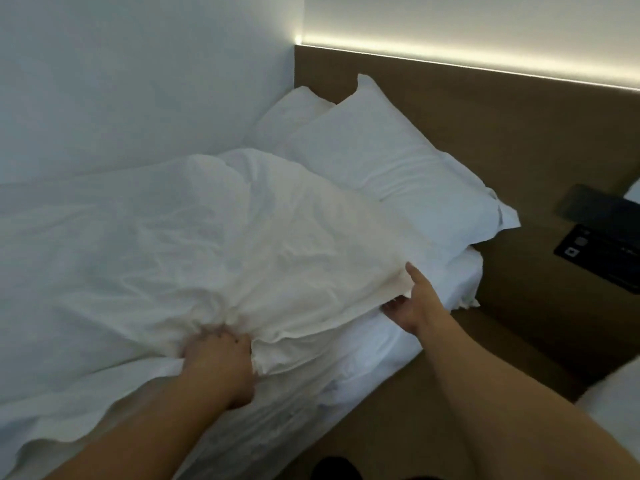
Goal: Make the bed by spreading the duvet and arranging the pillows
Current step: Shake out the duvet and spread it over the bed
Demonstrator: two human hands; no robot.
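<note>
A rumpled white duvet (pixel 180 244) covers most of the bed, its top end bunched up just short of the pillows. My left hand (pixel 216 358) grips a gathered fold of the duvet at the near side of the mattress. My right hand (pixel 414 303) holds the duvet's upper corner, thumb on top and fingers underneath. Two white pillows lie at the head: the nearer pillow (pixel 391 168) lies flat against the headboard, the far pillow (pixel 291 116) sits in the wall corner, partly hidden behind it.
A brown wooden headboard (pixel 485 109) with a light strip above runs along the right. A bedside surface (pixel 533 271) carries a black panel (pixel 602 258) and a dark device (pixel 588 202). A white wall bounds the bed's far side. Brown floor lies below the mattress.
</note>
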